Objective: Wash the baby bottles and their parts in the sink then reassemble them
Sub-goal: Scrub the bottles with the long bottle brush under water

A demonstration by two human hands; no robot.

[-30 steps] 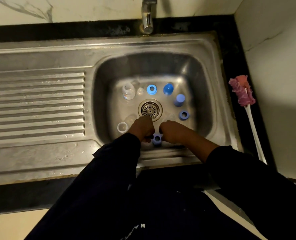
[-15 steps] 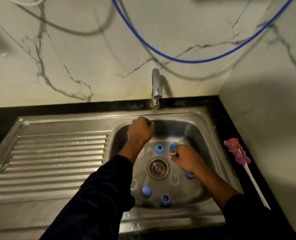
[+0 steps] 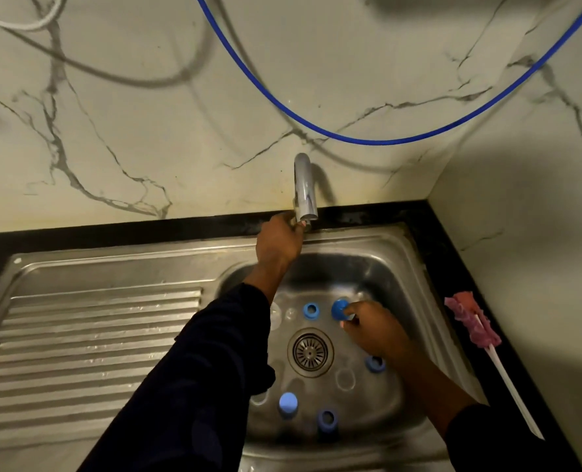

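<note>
Blue bottle parts lie scattered in the steel sink basin (image 3: pixel 395 267): a blue ring (image 3: pixel 311 310), a blue cap (image 3: pixel 288 403), a second ring (image 3: pixel 327 419) near the front and a third (image 3: pixel 374 363) by my right wrist. Clear parts (image 3: pixel 345 379) are faint on the basin floor. My left hand (image 3: pixel 279 243) reaches up and closes on the tap (image 3: pixel 304 189) at its base. My right hand (image 3: pixel 367 327) pinches a blue dome cap (image 3: pixel 339 308) at the back of the basin, near the drain (image 3: pixel 310 351).
A ribbed draining board (image 3: pixel 95 335) lies left of the basin. A pink bottle brush (image 3: pixel 471 323) with a white handle rests on the black counter at the right. A blue hose (image 3: pixel 350 139) hangs across the marble wall.
My left hand rose from above the basin's back edge to the tap base. My right hand stayed at the blue dome cap. The view tilted upward over the last second.
</note>
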